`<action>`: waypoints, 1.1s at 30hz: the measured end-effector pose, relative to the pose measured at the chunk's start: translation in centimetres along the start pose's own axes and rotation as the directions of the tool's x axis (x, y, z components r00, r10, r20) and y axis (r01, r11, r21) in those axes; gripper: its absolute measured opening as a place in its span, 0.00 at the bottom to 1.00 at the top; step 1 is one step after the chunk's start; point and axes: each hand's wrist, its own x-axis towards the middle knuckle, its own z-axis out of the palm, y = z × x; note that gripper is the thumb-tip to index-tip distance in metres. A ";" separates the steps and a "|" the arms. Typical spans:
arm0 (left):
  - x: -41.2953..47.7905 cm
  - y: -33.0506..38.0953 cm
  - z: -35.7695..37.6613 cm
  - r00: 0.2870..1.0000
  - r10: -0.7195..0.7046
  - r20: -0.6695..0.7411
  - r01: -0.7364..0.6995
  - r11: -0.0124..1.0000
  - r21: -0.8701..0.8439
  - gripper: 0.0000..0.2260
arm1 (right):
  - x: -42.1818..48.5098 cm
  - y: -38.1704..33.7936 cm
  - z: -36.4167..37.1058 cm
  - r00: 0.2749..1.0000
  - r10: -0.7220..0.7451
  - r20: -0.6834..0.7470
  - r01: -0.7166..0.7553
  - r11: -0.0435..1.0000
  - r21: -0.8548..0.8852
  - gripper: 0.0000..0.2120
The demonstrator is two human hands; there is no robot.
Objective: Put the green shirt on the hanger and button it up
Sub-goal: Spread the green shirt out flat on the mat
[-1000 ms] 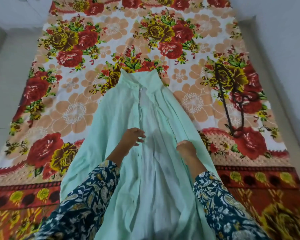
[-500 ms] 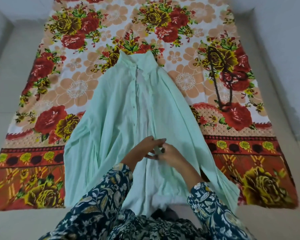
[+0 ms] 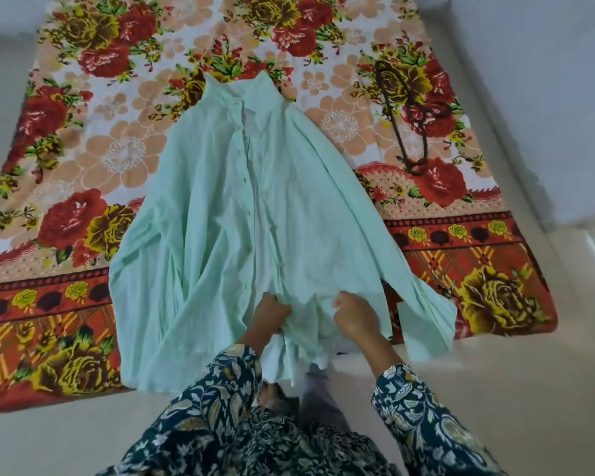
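Green shirt [image 3: 220, 207] flat on floral bedsheet [image 3: 83, 166], collar far end, front unbuttoned. Left hand [image 3: 270, 314] and right hand [image 3: 354, 316] both clenched on hem fabric. Dark hanger [image 3: 407, 111] lies apart, right side.

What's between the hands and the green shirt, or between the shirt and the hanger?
Nothing blocks the hands: left hand and right hand already grip the green shirt near its hem. The dark hanger lies apart on the floral sheet, only bare sheet between.
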 end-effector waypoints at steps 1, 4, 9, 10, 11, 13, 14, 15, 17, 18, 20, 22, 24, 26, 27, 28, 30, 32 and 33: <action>-0.2 -0.4 0.0 0.998 0.013 -0.061 -0.006 0.994 0.112 0.13 | -0.2 0.9 0.0 0.994 0.064 -0.085 -0.074 0.991 -0.111 0.17; -0.5 -1.6 -0.8 0.980 0.084 -0.181 -0.082 0.996 0.017 0.03 | -0.5 3.8 1.0 0.969 0.186 -0.165 -0.219 0.953 -0.208 0.30; -2.2 -2.3 -2.7 0.983 -0.041 -0.179 -0.087 0.755 -0.650 0.12 | 0.9 7.7 1.9 0.901 0.363 -0.239 -0.301 0.918 0.259 0.29; -2.4 -2.4 -2.7 0.985 -0.084 -0.149 -0.048 0.701 -0.711 0.12 | 1.3 8.1 1.6 0.894 0.373 -0.247 -0.306 0.912 0.273 0.27; -2.7 -2.5 -2.7 0.985 -0.111 -0.130 -0.024 0.660 -0.751 0.12 | 1.6 8.5 1.3 0.896 0.366 -0.253 -0.304 0.919 0.251 0.26; -3.3 -2.6 -2.6 0.982 -0.159 -0.105 0.008 0.583 -0.813 0.11 | 1.8 9.1 1.1 0.922 0.309 -0.233 -0.265 0.943 0.200 0.23; -3.6 -2.7 -2.5 0.981 -0.177 -0.078 0.034 0.552 -0.833 0.10 | 1.9 9.4 1.2 0.943 0.262 -0.207 -0.225 0.956 0.188 0.20; -4.1 -2.8 -2.4 0.982 -0.182 -0.053 0.053 0.533 -0.845 0.08 | 1.7 9.7 1.2 0.962 0.208 -0.176 -0.174 0.966 0.194 0.16; -5.0 -2.9 -2.4 0.987 -0.160 -0.016 0.074 0.538 -0.839 0.04 | 1.3 10.3 1.0 0.982 0.111 -0.155 -0.068 0.963 0.262 0.06; -5.2 -2.9 -2.5 0.991 -0.137 -0.013 0.067 0.561 -0.825 0.02 | 1.2 10.5 0.8 0.978 0.096 -0.185 -0.031 0.944 0.328 0.03; -5.3 -2.9 -2.7 0.991 -0.120 -0.061 0.030 0.638 -0.769 0.01 | 0.7 10.1 0.0 0.946 0.170 -0.275 -0.007 0.862 0.507 0.00; -5.3 -2.9 -2.8 0.979 -0.114 -0.167 -0.030 0.737 -0.675 0.03 | 0.3 9.8 -0.7 0.904 0.236 -0.357 0.024 0.806 0.592 0.05; -5.4 -3.1 -2.5 0.956 -0.066 -0.286 -0.099 0.845 -0.525 0.07 | -0.1 10.1 -1.5 0.870 0.229 -0.437 0.058 0.832 0.552 0.06; -5.8 -3.6 -1.6 0.930 0.018 -0.366 -0.152 0.929 -0.339 0.12 | -0.7 10.8 -2.5 0.819 0.263 -0.511 0.059 0.846 0.530 0.08; -5.9 -3.8 -0.9 0.922 0.058 -0.382 -0.168 0.951 -0.260 0.14 | -0.9 11.3 -2.9 0.798 0.265 -0.542 0.056 0.862 0.504 0.09; -6.1 -4.0 -0.2 0.921 0.075 -0.382 -0.167 0.963 -0.212 0.15 | -1.1 11.9 -3.2 0.785 0.246 -0.568 0.050 0.890 0.454 0.10; -6.1 -4.4 1.3 0.922 0.079 -0.379 -0.151 0.975 -0.165 0.14 | -1.5 12.9 -3.5 0.785 0.159 -0.599 0.025 0.957 0.288 0.12; -5.9 -4.8 2.3 0.918 0.073 -0.389 -0.124 0.986 -0.107 0.05 | -1.5 13.8 -3.5 0.808 0.043 -0.588 -0.004 0.998 0.069 0.13; -5.7 -5.0 2.6 0.922 0.072 -0.381 -0.108 0.991 -0.075 0.04 | -1.4 14.1 -3.4 0.840 -0.005 -0.543 -0.023 0.999 -0.046 0.13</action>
